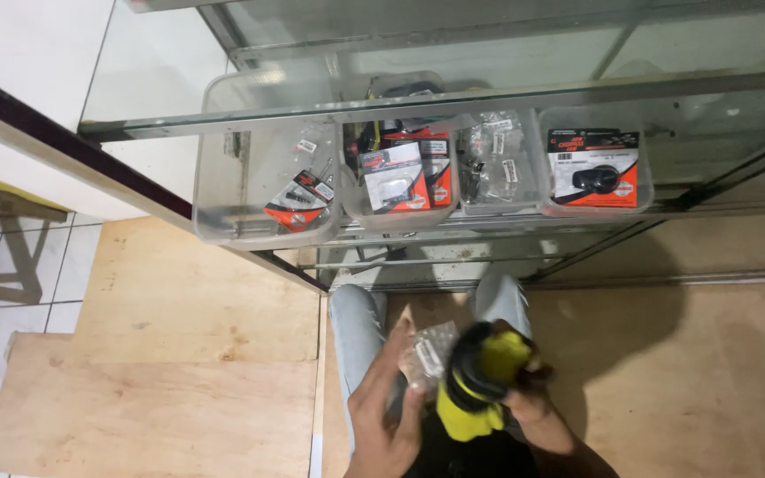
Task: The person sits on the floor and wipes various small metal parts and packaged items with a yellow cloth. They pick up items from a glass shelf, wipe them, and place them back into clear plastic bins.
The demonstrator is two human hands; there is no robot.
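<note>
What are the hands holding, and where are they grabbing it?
The left hand pinches a small clear plastic bag by its lower edge. The right hand grips a yellow and black cloth around its bunched upper part.

The person wears light blue-grey jeans [358, 327] on both legs, while both hands, the left hand [387, 416] and the right hand [529, 394], are bare, with no gloves, rings or sleeves showing at the wrists.
</note>
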